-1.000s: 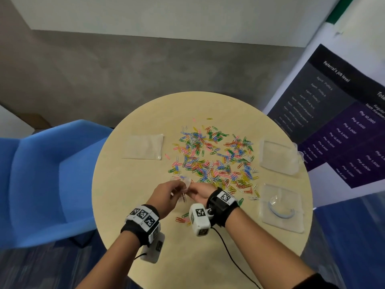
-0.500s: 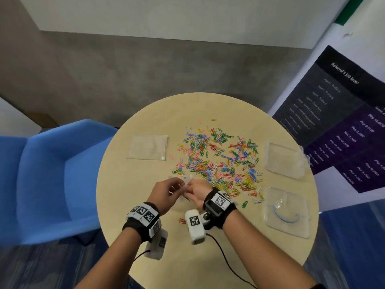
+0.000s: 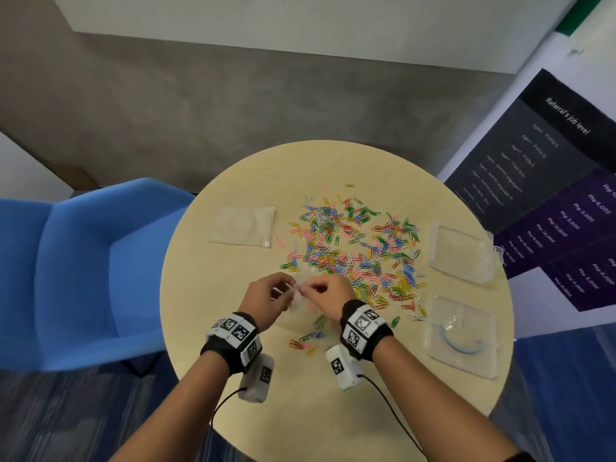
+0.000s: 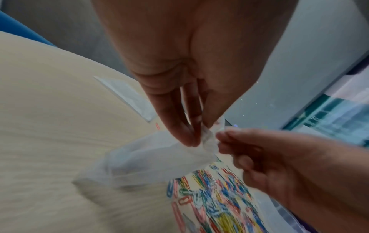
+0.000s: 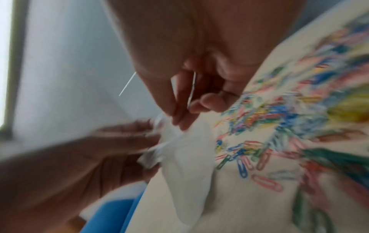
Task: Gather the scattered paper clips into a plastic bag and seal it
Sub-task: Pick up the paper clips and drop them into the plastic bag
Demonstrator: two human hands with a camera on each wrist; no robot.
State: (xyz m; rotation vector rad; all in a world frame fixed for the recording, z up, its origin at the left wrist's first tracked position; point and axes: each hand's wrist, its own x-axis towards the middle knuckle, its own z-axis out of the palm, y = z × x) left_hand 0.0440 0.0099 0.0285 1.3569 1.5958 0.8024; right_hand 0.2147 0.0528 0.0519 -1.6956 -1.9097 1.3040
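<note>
Plastic bag (image 4: 159, 156), pinched at its mouth by left hand (image 3: 266, 300) and right hand (image 3: 328, 293) grips, is being opened; next, load paper clips (image 3: 353, 251) from table (image 3: 333, 411).

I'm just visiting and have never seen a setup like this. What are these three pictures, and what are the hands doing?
No robot here: a person works with bare hands and wears three cameras. The wide picture comes from the head; the two close ones come from the wrists. On the round table lie scattered coloured paper clips and several flat clear plastic bags. The left hand and the right hand both pinch the top of one small clear bag, lifted above the table. Their grip looks like they are working its mouth; whether clips are inside, I cannot tell.
</note>
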